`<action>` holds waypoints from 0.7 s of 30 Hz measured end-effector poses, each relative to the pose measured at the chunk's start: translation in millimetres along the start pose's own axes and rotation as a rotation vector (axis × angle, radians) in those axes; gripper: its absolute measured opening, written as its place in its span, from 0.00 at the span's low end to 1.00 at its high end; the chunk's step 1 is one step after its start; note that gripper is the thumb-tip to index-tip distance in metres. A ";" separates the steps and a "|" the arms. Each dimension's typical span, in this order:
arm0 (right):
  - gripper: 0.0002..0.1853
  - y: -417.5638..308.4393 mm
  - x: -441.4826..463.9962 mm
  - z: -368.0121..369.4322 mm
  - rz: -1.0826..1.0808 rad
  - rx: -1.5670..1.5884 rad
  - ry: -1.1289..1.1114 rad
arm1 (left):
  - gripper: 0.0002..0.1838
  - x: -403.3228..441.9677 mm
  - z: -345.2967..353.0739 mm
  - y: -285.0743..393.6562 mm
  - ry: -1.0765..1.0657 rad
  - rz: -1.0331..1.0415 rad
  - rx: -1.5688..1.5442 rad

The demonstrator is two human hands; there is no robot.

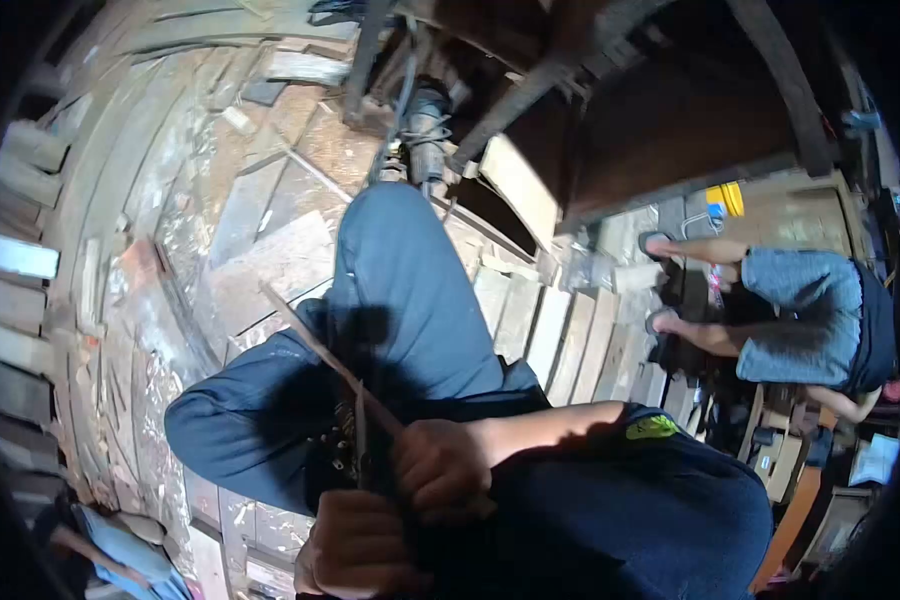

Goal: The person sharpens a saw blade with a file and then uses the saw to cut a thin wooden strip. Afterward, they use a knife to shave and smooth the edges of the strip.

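A long thin wooden stick (315, 345) slants from the upper left, across my bent dark-trousered legs, down to my right hand (440, 465), whose fingers are closed round its lower end. Just below and to the left, my left hand (362, 545) is curled in a fist, close to the right one. A narrow upright strip (361, 425) crosses the stick and drops toward the left fist. Deep shadow hides its lower end and whatever the left fingers hold.
Wood shavings and loose boards (275, 240) litter the plank floor. A corded power tool (427, 135) lies beyond my knee, beside a pale board (520, 190). At the right is another person (800, 315) in grey shorts; part of one more person (120, 550) shows at lower left.
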State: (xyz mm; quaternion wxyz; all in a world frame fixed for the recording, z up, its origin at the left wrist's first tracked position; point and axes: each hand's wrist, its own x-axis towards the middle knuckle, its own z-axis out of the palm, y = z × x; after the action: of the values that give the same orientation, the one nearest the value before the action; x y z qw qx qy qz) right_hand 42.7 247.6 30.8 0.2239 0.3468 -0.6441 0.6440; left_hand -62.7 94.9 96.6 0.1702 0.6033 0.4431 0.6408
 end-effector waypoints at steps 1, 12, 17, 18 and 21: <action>0.20 -1.3 -1.3 2.5 0.010 -0.001 0.027 | 0.06 2.5 -0.4 -0.4 -0.069 0.105 -0.023; 0.20 2.4 14.3 1.2 0.013 -0.079 0.214 | 0.10 -28.2 -36.0 -14.1 -0.100 0.066 -0.012; 0.19 -1.1 32.6 -17.2 0.029 -0.021 0.256 | 0.11 -30.7 -24.5 -23.4 0.165 0.067 -0.123; 0.18 0.9 36.4 -22.0 0.033 -0.070 0.280 | 0.11 -26.8 -13.8 -22.0 0.308 0.096 -0.126; 0.19 8.4 40.2 -28.7 0.062 -0.117 0.335 | 0.12 -7.2 19.0 -16.2 0.744 0.183 -0.125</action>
State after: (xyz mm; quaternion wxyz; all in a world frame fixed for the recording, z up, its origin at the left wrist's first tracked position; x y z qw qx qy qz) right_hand 5.5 268.9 56.7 0.3278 0.2011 -0.6446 0.6608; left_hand -48.6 105.2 77.3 -0.0238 0.3552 0.3789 0.8542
